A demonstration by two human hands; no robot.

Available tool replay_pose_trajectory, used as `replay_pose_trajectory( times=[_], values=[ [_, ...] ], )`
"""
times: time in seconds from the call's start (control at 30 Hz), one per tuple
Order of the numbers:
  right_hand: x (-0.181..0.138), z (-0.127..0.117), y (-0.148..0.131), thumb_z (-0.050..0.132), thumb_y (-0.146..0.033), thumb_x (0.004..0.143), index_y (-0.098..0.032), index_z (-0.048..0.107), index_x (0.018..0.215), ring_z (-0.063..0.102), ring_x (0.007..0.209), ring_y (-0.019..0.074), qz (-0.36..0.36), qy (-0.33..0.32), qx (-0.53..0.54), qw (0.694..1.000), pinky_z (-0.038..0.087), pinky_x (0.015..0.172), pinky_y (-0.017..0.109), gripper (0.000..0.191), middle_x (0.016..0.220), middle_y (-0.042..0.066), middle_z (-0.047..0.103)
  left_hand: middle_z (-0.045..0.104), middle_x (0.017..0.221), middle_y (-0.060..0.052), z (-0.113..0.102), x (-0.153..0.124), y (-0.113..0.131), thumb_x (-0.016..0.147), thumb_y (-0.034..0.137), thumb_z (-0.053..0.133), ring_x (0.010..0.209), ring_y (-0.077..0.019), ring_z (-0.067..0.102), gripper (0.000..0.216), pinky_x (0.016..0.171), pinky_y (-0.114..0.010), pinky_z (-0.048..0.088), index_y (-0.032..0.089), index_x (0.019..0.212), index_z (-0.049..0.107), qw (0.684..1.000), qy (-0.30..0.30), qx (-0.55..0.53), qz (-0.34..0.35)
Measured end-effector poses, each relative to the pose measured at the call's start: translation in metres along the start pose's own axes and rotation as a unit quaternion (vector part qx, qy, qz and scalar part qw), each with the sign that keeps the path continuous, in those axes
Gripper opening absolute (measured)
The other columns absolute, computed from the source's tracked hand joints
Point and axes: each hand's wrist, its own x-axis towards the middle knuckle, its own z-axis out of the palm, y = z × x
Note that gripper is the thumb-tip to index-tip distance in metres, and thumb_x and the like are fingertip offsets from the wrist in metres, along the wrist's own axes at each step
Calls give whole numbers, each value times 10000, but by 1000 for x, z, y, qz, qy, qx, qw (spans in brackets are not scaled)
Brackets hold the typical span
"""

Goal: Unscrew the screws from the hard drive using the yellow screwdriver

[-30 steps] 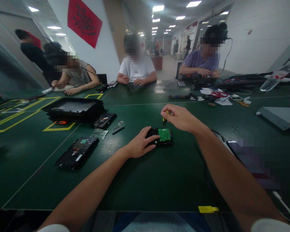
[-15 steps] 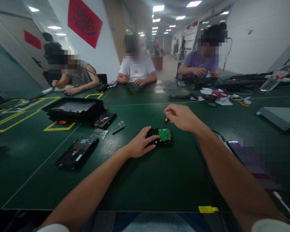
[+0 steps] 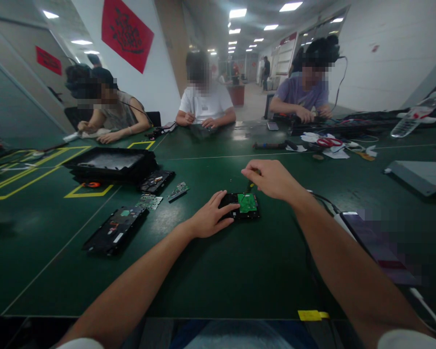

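A black hard drive with a green circuit board on top lies on the green table in front of me. My left hand rests on the drive's left side, fingers spread over it, holding it down. My right hand hovers just behind the drive, closed round a small screwdriver with a yellow and black handle. Its tip points down at the far edge of the board.
To the left lie another opened drive, loose circuit boards, a further drive and a black tray. A dark device with a white cable sits at my right. Three people work across the table.
My right hand has shifted slightly with the screwdriver, tilting then settling lower behind the board. The left hand has stayed on the drive.
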Motion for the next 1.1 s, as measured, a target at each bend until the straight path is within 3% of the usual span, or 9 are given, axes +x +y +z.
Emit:
replay_pose_trajectory(
  times=[0.13,0.43,0.6,0.73,0.9,1.1],
  values=[
    [-1,0,-3,530,-452,1070,-207,728,873,687,720,182,20,-31,44,998,426,679,293,372,800,41,749,176,1758,-127,1,-1,-1,1082,468,515,1622,-417,179,542,1273,-656,292,313,1601,489,1000,-3,-2,-3],
    [1,4,-1,476,-221,1023,-187,718,1148,713,685,184,72,-57,154,984,520,664,288,274,759,37,744,160,1756,-133,2,0,-1,1082,470,520,1622,-417,172,546,1282,-641,279,304,1601,492,1000,-5,4,-3],
    [0,3,3,568,-377,1031,-222,739,1014,694,723,190,43,-21,92,995,493,695,303,232,816,34,756,161,1758,-129,2,-1,-1,1082,469,520,1623,-416,171,548,1277,-650,284,312,1606,481,1000,-6,4,-3],
    [1,1,2,638,-374,982,-210,722,878,681,766,212,51,12,22,998,463,719,321,212,825,55,756,157,1758,-138,2,-1,-3,1086,482,502,1623,-421,169,548,1274,-653,288,300,1603,486,1000,-8,3,1],
    [0,1,-3,622,-294,974,-208,722,965,682,723,187,40,6,39,998,461,714,307,133,916,51,776,159,1760,-129,2,0,-3,1083,474,514,1622,-421,174,549,1272,-659,289,314,1607,480,1000,-4,0,-1],
    [-2,1,-2,539,-369,1054,-212,733,974,677,652,156,22,-23,71,997,456,686,287,262,881,31,768,169,1757,-138,0,0,0,1084,468,514,1622,-420,178,545,1275,-655,286,306,1603,485,1000,-1,2,1]
  ],
)
